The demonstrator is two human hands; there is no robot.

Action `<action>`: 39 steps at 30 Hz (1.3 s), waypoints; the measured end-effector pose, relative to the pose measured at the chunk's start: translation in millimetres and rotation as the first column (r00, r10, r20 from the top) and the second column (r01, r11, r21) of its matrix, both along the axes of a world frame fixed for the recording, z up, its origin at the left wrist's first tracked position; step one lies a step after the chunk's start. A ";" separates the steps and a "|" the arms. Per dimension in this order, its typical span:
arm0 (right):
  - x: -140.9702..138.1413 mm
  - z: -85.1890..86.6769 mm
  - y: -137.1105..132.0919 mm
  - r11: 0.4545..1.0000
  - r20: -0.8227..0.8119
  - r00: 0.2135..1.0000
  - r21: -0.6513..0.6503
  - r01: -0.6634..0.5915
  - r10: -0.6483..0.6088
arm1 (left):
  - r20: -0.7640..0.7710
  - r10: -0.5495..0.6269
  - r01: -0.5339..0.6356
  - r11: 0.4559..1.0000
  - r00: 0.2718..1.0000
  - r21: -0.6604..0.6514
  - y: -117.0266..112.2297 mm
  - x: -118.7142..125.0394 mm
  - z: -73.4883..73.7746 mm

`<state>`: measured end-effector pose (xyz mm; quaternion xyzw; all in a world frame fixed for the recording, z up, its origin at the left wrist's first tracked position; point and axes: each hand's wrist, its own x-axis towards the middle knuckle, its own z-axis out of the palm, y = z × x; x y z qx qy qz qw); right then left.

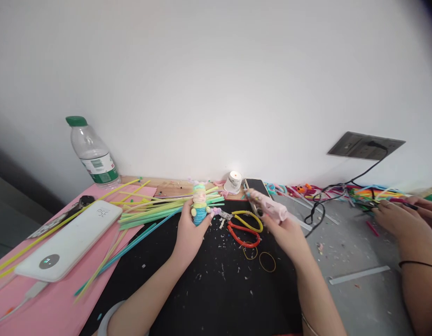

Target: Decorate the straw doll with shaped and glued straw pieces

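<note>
My left hand (pixel 190 232) is closed around a small pipe-cleaner doll (pixel 201 213) with a blue body and a pale yellow and pink upper part. It holds the doll upright above the black mat (pixel 216 298). In my right hand (pixel 285 233) is a pink glue gun (pixel 273 208), slightly blurred, its front end pointing up and left toward the back of the table. Between my hands lie scissors (pixel 244 242) with one yellow and one red handle. Green and yellow pipe cleaners (pixel 149 217) lie left of the doll.
A white power bank (pixel 70 240) and a plastic bottle (pixel 96 156) stand at left. Behind are a white paper cup (pixel 233 182) and a phone (pixel 258 189). A black cable (pixel 363 175) hangs from the wall socket (pixel 352 144). Another person's hands (pixel 405 221) work at right.
</note>
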<state>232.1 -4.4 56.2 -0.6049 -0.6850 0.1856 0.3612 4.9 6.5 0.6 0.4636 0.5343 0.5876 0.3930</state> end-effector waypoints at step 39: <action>-61.1 -15.2 13.3 0.890 0.291 0.878 0.147 -0.433 0.379 | 0.289 -0.251 0.288 0.953 0.924 -0.096 -5.6 8.2 4.8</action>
